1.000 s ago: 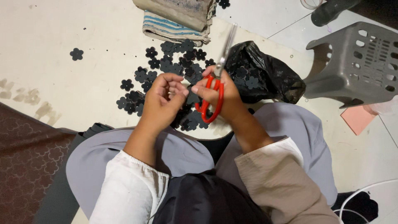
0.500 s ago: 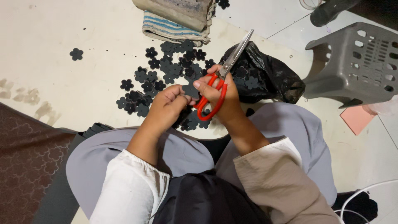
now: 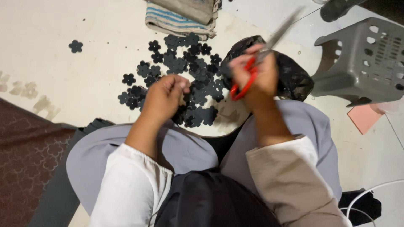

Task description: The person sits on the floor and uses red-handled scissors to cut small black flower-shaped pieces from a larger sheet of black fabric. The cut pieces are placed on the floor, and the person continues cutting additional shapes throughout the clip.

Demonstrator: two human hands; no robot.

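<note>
I am looking down at a pale floor [image 3: 63,84]; a grey plastic stool [image 3: 362,63] is lying on its side at upper right, a black plastic bag [image 3: 294,75] beside it; a scatter of black flower-shaped cutouts [image 3: 189,71] is spreading ahead of my knees. My right hand [image 3: 259,77] is gripping the red-handled scissors [image 3: 248,77], fingers through the loops, blades blurred and pointing up-right; my left hand [image 3: 166,98] is curling shut, seemingly pinching a small piece I cannot identify. I judge trimming is underway; the next cut calls for bringing blades and piece together.
</note>
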